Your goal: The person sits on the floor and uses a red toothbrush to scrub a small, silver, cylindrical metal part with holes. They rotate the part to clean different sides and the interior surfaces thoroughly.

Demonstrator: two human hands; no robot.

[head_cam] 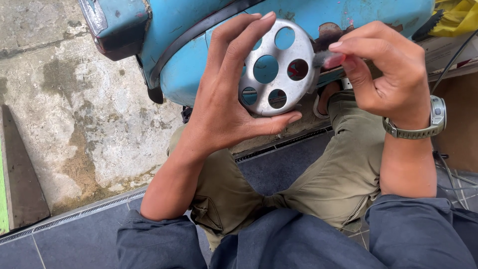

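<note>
My left hand grips a round silver metal disc with several round holes, fingers on its upper and lower edges, held up in front of me. My right hand pinches a small grey piece between thumb and fingers and presses it against the disc's right rim. A wristwatch sits on my right wrist. I am crouched, with olive trousers and dark blue rolled sleeves showing below.
A light blue scooter body with rust spots fills the top. Stained concrete floor lies left, dark grey tiles under my legs. A dark wooden plank is at far left, a black cable and yellow cloth at right.
</note>
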